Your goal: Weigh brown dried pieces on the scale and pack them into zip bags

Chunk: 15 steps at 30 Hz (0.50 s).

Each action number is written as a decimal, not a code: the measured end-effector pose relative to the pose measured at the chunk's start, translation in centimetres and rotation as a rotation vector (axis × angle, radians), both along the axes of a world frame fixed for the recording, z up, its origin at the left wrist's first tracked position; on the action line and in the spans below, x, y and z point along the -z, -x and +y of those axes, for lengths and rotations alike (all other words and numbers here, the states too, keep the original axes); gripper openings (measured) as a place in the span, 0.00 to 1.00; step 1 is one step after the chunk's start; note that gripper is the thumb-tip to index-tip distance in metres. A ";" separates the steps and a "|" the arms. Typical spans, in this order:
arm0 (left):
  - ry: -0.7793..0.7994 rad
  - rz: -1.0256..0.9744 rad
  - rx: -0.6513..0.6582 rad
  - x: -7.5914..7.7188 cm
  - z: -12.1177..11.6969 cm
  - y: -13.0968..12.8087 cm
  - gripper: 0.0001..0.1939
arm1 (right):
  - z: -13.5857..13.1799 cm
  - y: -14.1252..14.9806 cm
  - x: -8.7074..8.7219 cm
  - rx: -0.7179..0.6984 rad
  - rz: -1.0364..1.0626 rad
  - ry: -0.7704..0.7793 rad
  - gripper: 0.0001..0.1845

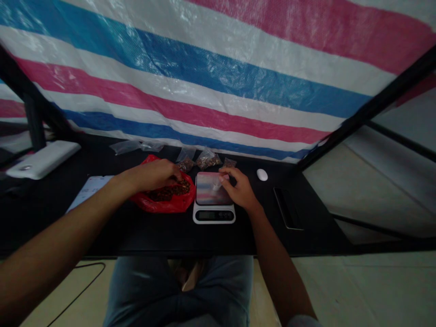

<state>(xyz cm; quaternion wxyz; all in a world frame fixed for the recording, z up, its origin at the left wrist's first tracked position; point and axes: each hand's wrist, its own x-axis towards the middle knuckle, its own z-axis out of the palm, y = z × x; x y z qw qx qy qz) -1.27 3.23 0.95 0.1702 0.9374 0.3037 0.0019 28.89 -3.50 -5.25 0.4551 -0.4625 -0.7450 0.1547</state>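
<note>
My left hand [158,175] reaches over an open red plastic bag [166,206]. Its fingers are drawn together at the small dark-brown dried pieces [163,193] inside; what they grip is hidden. A white kitchen scale [214,220] with a shiny metal plate stands just right of the bag. Above that plate, my right hand [240,188] pinches a small clear plastic bag [217,185] between thumb and fingers. Behind the scale lie filled clear bags of brown pieces: one at the left [185,165], one in the middle [208,160] and a smaller one [229,162].
Flat clear bags [126,146] lie along the back of the black table [153,238]. A white mouse [262,175] and a dark phone [287,209] are at the right. Leftward are a white paper [89,188] and a white box-like device [44,160]. Striped sheeting [204,91] hangs behind.
</note>
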 end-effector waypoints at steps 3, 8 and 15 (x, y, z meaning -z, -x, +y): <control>-0.002 0.018 0.029 -0.9 0.1 -1.0 0.18 | 0.1 -0.1 0.0 0.008 0.003 -0.006 0.10; -0.139 -0.138 0.172 -2.2 0.2 -5.2 0.12 | 0.5 -0.7 0.3 0.073 0.044 -0.027 0.10; -0.156 -0.127 0.226 -2.7 -0.2 -10.6 0.10 | 0.8 -1.1 0.4 0.121 0.065 -0.029 0.10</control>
